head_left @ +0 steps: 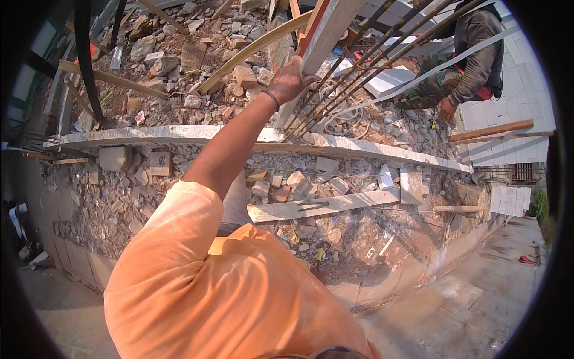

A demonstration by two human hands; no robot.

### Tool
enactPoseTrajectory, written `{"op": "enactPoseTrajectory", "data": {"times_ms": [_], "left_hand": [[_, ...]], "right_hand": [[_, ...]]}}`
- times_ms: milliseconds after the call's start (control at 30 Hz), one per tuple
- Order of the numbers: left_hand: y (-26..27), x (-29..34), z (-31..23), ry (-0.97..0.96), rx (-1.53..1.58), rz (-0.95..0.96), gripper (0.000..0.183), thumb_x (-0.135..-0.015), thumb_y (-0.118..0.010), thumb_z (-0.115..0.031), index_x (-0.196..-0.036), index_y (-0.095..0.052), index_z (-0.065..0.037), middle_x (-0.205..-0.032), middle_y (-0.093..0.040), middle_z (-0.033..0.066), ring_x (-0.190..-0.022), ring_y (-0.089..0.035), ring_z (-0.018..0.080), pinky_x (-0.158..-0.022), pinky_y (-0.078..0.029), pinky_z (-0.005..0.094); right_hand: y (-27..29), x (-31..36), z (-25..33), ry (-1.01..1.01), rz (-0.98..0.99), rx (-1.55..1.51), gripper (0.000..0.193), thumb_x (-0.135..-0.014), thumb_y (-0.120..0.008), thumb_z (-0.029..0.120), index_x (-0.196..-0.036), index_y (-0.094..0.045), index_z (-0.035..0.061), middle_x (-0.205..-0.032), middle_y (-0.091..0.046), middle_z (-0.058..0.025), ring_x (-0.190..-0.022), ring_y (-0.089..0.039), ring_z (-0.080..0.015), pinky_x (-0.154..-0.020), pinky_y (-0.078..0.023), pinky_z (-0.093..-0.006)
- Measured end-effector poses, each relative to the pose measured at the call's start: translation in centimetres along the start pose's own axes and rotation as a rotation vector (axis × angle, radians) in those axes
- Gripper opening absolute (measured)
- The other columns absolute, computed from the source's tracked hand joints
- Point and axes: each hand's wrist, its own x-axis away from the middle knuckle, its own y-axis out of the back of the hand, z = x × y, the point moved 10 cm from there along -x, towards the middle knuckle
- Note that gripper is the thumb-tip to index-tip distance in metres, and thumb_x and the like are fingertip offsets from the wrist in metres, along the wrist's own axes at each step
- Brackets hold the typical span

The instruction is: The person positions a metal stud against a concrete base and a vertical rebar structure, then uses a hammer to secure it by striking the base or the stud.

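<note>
My left arm reaches forward from an orange sleeve, with a dark band at the wrist. The left hand (287, 84) is closed round the lower part of an upright pale board (327, 37) with a reddish edge; some fingers are hidden behind it. Just right of that hand, several rusty rebar rods (363, 66) rise at a slant from a long whitish concrete beam (359, 145). A bent wooden strip (254, 52) leans in from the left and passes close to the board. My right hand is out of view.
Broken bricks and stones (173, 60) cover the ground on both sides of the beam. A flat plank (335, 203) lies across rubble near my legs. At the far right a co-worker (472, 60) crouches beside white blocks (526, 102). Concrete paving (454, 317) runs along the lower right.
</note>
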Motion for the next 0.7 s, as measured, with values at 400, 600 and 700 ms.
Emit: {"op": "enactPoseTrajectory", "data": {"times_ms": [400, 600, 700], "left_hand": [[-3.5, -2.7, -0.3, -0.138, 0.226, 0.487, 0.048, -0.083, -0.069, -0.024, -0.114, -0.046, 0.005, -0.110, -0.052, 0.0263, -0.110, -0.050, 0.0422, -0.094, -0.042, 0.0429], [-2.1, -3.9, -0.4, -0.223, 0.210, 0.499, 0.054, -0.079, -0.072, -0.033, -0.114, -0.050, 0.001, -0.111, -0.054, 0.0212, -0.106, -0.055, 0.0379, -0.090, -0.045, 0.0425], [-2.3, -4.0, -0.6, -0.314, 0.234, 0.463, 0.056, -0.078, -0.074, -0.033, -0.115, -0.050, 0.002, -0.109, -0.055, 0.0218, -0.101, -0.056, 0.0393, -0.086, -0.047, 0.0439]], "right_hand": [[-4.0, 25.0, 50.8, 1.333, -0.206, -0.829, 0.017, -0.086, -0.046, 0.007, -0.101, -0.042, 0.0017, -0.068, -0.051, -0.0085, -0.058, -0.050, -0.0155, -0.060, -0.047, -0.0300], [-4.8, 37.4, 62.0, 1.560, -0.190, -0.906, 0.014, -0.089, -0.059, 0.005, -0.098, -0.050, -0.0005, -0.064, -0.047, -0.0029, -0.054, -0.046, -0.0106, -0.051, -0.044, -0.0267], [-4.7, 41.1, 64.2, 1.510, -0.371, -0.757, 0.018, -0.089, -0.064, 0.011, -0.099, -0.059, -0.0030, -0.074, -0.058, -0.0073, -0.057, -0.052, -0.0106, -0.051, -0.044, -0.0239]]}}
